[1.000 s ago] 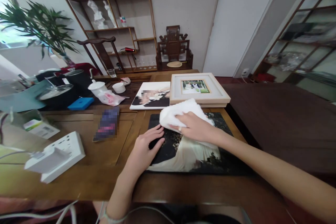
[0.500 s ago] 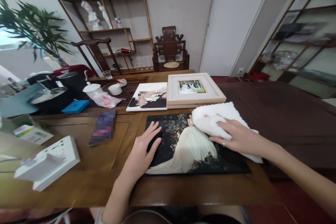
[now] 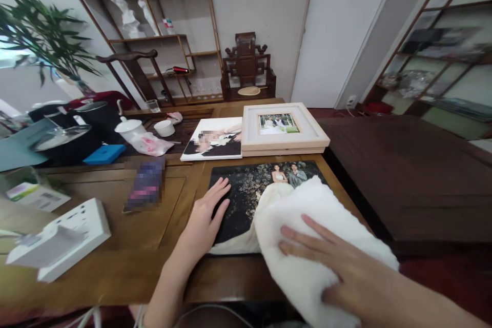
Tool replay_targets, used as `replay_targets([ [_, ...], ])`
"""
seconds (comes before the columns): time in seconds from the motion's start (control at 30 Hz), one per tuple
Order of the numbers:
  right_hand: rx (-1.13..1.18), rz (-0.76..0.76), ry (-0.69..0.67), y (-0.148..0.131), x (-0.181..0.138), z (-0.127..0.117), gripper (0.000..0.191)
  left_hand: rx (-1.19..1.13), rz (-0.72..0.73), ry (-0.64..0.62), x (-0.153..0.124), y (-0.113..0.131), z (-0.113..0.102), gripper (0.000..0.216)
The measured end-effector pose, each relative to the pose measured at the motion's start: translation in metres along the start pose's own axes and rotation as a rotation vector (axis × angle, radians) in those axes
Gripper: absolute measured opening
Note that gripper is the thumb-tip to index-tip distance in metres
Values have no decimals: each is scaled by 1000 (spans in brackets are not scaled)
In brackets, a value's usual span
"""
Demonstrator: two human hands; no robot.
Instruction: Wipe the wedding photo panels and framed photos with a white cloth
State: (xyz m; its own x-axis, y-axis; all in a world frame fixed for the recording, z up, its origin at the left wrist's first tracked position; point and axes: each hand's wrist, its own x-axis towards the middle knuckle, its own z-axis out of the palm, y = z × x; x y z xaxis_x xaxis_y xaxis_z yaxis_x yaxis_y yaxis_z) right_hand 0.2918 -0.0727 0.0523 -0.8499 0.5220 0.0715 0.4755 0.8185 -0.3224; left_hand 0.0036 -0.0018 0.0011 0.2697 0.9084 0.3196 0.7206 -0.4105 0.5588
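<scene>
A large dark wedding photo print (image 3: 249,189) lies flat on the wooden table (image 3: 161,225) in front of me. My left hand (image 3: 203,220) rests flat on its left edge, fingers stretched out. My right hand (image 3: 338,271) presses a white towel (image 3: 307,230) onto the print's near right part, fingers spread flat on the cloth. The towel covers the print's lower right corner.
Behind the print lie a white canvas photo (image 3: 213,138) and a light wooden framed photo (image 3: 282,128). A white power strip (image 3: 61,238) and a phone (image 3: 144,189) sit to the left, with pots, a teapot (image 3: 130,128) and a blue box (image 3: 103,154) further back. A dark bench (image 3: 403,164) is on the right.
My right hand has swept the towel from the print's top left, across to the right, then down toward me to the near right corner. My left hand stayed on the left edge.
</scene>
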Motion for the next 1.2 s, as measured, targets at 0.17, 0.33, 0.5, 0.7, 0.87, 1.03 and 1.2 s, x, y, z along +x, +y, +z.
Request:
replay_targets([
  [0.17, 32, 85, 15, 16, 3, -7, 30, -8, 8, -13, 0, 1, -1, 35],
  [0.33, -75, 254, 139, 86, 27, -12, 11, -16, 3, -15, -1, 2, -3, 34],
  [0.5, -146, 326, 221, 119, 41, -15, 15, -29, -13, -5, -2, 3, -3, 34],
  [0.7, -158, 206, 147, 73, 24, -2, 25, -31, -15, 5, -2, 1, -1, 34],
  [0.87, -88, -58, 34, 4, 12, 3, 18, -14, 8, 10, -2, -2, 1, 35],
  [1.03, -34, -45, -55, 15, 20, -9, 28, 2, 10, -13, 0, -2, -1, 35],
  [1.2, -135, 209, 97, 79, 37, -13, 24, 1, 4, -22, 0, 0, -2, 37],
])
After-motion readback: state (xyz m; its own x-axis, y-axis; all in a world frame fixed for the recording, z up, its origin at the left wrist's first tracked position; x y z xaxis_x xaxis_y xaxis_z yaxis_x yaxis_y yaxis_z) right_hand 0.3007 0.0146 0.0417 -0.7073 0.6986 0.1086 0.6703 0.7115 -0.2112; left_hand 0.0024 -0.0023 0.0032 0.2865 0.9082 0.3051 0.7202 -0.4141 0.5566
